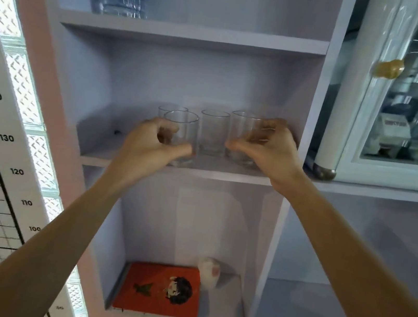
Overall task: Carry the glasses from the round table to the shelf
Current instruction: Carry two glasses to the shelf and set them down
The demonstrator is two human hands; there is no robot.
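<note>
The tall pale lilac wooden shelf fills my view. On its middle board stand four clear cylindrical drinking glasses. My left grip curls around the front-left glass; my right grip closes around the rightmost glass. Between them, at 12 o'clock, stands a free glass, another behind the left one.

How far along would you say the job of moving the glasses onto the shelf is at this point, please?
Well along. Two glasses, the back-left glass and the middle glass, already stand free on the middle shelf. In hand: the left hand has its grip around the front-left glass, the right hand around the right glass, both seemingly at shelf level. Left: letting go. The round table is out of view, so more may remain.
</note>
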